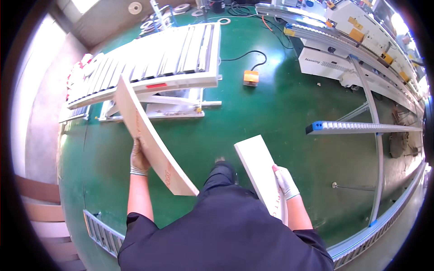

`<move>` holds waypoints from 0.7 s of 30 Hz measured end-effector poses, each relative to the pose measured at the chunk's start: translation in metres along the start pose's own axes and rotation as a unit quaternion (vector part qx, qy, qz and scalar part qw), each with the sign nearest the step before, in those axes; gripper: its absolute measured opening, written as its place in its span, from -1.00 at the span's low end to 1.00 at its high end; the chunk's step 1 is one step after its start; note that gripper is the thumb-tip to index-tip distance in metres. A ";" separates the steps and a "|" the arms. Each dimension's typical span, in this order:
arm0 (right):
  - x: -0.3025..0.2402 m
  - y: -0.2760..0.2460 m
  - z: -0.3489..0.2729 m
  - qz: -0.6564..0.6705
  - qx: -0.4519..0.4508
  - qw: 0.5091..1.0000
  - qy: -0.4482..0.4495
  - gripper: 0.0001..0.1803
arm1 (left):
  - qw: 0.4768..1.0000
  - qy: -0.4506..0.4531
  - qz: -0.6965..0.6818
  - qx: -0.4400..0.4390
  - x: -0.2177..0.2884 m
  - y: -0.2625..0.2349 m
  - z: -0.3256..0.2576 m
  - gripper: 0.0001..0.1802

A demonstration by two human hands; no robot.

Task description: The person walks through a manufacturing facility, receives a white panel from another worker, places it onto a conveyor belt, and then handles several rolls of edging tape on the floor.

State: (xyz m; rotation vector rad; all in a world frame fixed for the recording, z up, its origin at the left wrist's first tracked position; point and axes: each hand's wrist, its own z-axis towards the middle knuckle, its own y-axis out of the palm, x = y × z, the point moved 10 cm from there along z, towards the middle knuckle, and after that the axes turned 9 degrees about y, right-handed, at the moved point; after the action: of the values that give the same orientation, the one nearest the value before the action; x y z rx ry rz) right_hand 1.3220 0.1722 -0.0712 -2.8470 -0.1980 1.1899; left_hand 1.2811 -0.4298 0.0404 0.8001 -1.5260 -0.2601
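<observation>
My left hand (139,158), in a pale work glove with a striped cuff, is closed around the edge of a long pale board (147,133) with reddish print. That board stands tilted on edge, its far end overlapping the roller table in the picture. On the other side, my right hand (285,181), also gloved but with a bare thumb tip showing, grips a shorter white board (260,169) by its right edge. The near end of this board reaches down beside my dark shirt. The two boards are apart from each other. Most of my fingers are hidden behind the boards.
A white roller lift table (144,83) stands ahead on the left. An orange foot pedal (251,78) with a black cable lies on the green floor (235,108). To the right are a long white machine (325,63) and a metal roller arm (361,128). Stacked panels (43,212) sit at the left.
</observation>
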 end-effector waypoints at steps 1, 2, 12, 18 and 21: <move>-0.012 -0.002 0.021 0.007 0.002 1.000 0.007 -0.48 | 0.999 0.025 0.018 0.016 0.006 -0.007 0.035 -0.41; -0.023 -0.005 0.046 0.011 0.004 1.000 0.014 -0.47 | 0.998 0.050 0.034 0.036 0.006 -0.015 0.067 -0.40; -0.161 -0.090 0.250 0.062 0.130 0.988 0.053 -0.36 | 0.979 0.000 -0.144 0.143 -0.130 0.059 0.408 -0.58; -0.247 -0.116 0.327 0.081 0.133 0.984 0.089 -0.36 | 0.952 0.021 -0.187 0.242 -0.174 0.115 0.587 -0.67; -0.255 -0.146 0.376 0.103 0.160 0.975 0.111 -0.36 | 0.950 0.034 -0.176 0.254 -0.189 0.124 0.662 -0.65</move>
State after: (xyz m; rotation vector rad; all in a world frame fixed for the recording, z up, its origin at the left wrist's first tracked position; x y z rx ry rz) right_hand 0.8632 0.2809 -0.1416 -2.7266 0.2802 0.8259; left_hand 0.6022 -0.4210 -0.1287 1.4808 -1.3926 -0.0943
